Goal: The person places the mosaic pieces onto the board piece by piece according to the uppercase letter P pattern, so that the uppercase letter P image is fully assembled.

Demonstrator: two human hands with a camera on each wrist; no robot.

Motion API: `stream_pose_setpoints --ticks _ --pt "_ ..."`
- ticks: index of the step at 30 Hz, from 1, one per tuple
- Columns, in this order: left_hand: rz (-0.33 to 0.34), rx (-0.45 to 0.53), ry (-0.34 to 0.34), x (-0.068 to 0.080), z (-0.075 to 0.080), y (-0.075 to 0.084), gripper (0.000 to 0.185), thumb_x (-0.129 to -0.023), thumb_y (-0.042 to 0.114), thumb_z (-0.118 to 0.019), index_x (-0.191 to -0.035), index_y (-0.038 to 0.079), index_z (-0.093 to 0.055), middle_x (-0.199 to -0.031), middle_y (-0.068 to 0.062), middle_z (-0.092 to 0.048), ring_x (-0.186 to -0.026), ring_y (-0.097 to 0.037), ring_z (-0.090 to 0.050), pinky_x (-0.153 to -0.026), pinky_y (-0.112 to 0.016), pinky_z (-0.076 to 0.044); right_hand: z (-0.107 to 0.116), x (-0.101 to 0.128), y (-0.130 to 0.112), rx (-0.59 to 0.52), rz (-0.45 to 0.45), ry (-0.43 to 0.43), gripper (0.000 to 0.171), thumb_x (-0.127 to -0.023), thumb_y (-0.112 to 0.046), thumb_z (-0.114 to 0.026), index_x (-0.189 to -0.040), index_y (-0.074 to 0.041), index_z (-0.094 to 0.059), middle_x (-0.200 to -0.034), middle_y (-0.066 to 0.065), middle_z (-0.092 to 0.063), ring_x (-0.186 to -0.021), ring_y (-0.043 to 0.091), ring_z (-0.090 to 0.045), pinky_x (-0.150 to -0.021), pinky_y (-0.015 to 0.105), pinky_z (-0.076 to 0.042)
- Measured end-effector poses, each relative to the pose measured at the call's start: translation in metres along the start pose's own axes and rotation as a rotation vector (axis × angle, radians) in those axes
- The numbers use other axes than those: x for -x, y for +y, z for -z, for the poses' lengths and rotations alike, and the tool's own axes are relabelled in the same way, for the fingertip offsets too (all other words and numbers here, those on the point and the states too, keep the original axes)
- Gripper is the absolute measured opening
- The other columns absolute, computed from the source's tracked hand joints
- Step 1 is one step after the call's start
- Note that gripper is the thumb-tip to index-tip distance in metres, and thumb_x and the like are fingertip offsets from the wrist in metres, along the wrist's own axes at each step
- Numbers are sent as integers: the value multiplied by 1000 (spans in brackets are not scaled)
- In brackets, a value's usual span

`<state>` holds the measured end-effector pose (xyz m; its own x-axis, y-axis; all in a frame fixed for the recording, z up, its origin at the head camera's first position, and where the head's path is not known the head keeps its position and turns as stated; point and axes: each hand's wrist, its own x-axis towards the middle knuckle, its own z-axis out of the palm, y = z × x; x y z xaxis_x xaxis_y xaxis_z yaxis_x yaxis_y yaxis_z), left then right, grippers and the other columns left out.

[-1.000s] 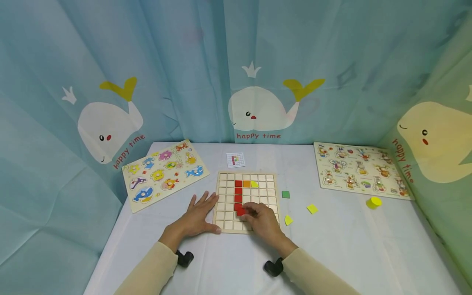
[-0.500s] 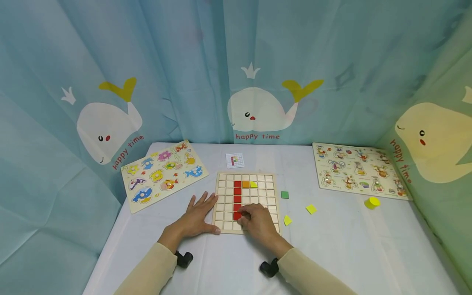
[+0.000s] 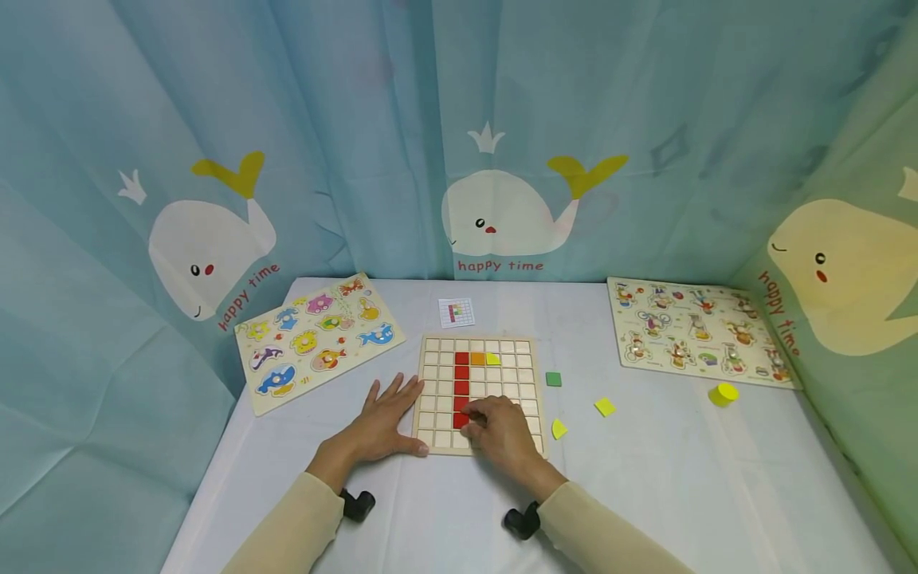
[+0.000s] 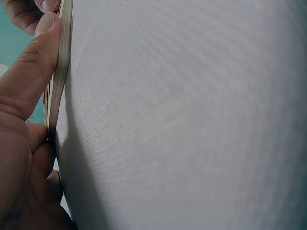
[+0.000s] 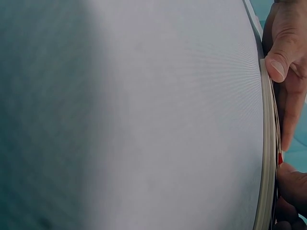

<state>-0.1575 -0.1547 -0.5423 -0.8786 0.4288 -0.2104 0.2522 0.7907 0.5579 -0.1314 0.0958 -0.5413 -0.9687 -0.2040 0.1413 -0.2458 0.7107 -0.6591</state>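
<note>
A wooden grid board lies on the table between my hands. My left hand is spread flat at its left side, with the thumb against the board's near left corner. Thumb and fingers of my right hand pinch the right edge of a red square tile, which sits at the bottom of a column of red tiles. The fingertips cover part of that tile. Right of the column's top are an orange tile and a yellow tile.
Behind the board lies a small pattern card. To its right are a green square, a yellow quarter-round piece, a yellow square and a yellow cylinder. Picture puzzles stand back left and back right.
My right hand has brought the red tile from a skewed position slightly down and left, and it now lines up under the red column. The left hand keeps its place.
</note>
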Motion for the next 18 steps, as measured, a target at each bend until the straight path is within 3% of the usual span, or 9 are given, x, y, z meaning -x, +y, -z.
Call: stream_pose_setpoints --ticks 18 --pt "9 -3 -7 0 -1 -1 115 -79 56 -88 -168 15 -29 -176 -2 -23 -166 -27 -4 -133 -55 8 1 1 0 14 13 -6 27 -84 -11 -88 -109 -7 -80 -103 2 -78 -95 18 -65 -88 41 -52"
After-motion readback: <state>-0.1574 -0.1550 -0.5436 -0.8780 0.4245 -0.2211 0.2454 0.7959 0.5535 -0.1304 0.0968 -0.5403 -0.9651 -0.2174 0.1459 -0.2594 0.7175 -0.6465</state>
